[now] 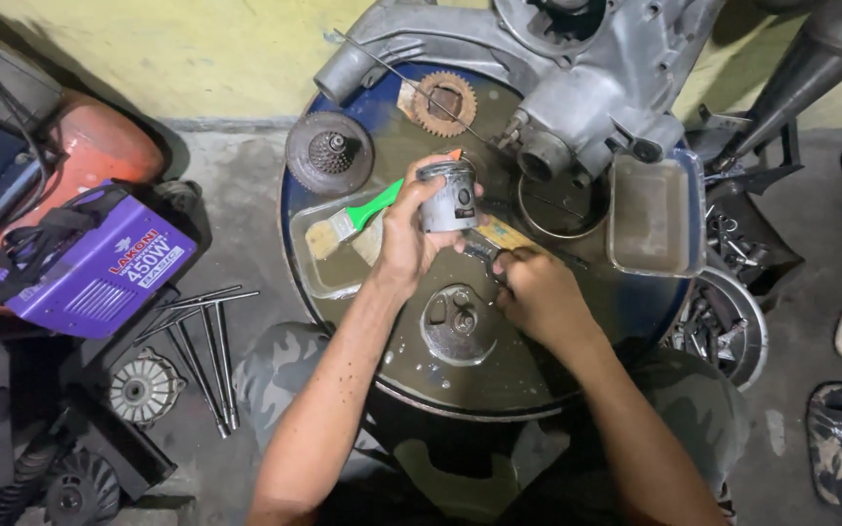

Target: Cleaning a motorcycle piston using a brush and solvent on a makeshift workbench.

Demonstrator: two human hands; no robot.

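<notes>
Plainly, the left hand [409, 239] grips a grey piston [448, 195] near the centre of the frame, fingers wrapped round its side so that it stands upright above the drum top [528, 365]; the right hand [536, 292], just below and right of it, is curled with its fingertips pinched on something small near the piston's lower edge, though what it pinches I cannot tell; a piece of metal shows between the two hands, too dark to name.

The grip looks like the weak point; the drum top is wet and grimy, so I judge the fingers to be slick, and the piston could slip and knock against the drum or drop into the shallow tray [328, 263] at centre left, where a green-handled brush [353, 216] lies in murky liquid; a dent on its edge would be the cost.

The small part in the right hand is the other risk; if it springs loose it could roll off the round drum top into the clutter of loose parts [723, 321] at the right edge; the big engine casing [577, 88] at the top of the frame sits close, and a jolt from an elbow might also shift the toothed gear [443, 102] beside it.
</notes>
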